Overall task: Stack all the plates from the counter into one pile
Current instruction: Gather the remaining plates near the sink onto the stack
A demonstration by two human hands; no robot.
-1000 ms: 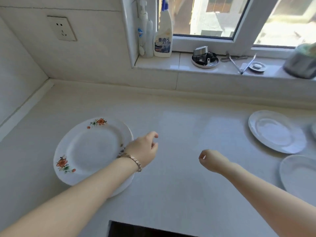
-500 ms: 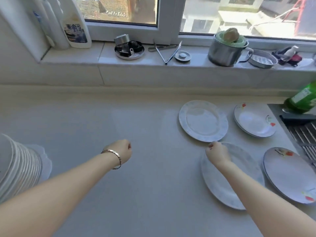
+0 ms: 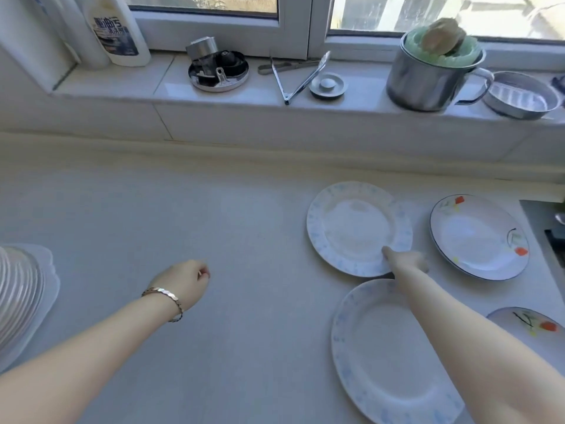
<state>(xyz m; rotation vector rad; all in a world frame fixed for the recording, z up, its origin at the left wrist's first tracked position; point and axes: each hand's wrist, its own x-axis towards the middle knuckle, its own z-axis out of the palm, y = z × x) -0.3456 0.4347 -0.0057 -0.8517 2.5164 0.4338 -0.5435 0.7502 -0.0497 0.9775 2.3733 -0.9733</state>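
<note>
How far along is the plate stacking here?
Done: a pile of white plates sits at the left edge. In hand: the right hand pinches the rim of the far blue-speckled white plate. Left: the near blue-speckled plate and two red-flowered plates.

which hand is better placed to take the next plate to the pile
Right. The right hand has its thumb on the near rim of the far blue-patterned plate. The left hand hangs loosely curled over the counter, holding nothing and apart from every loose plate.
</note>
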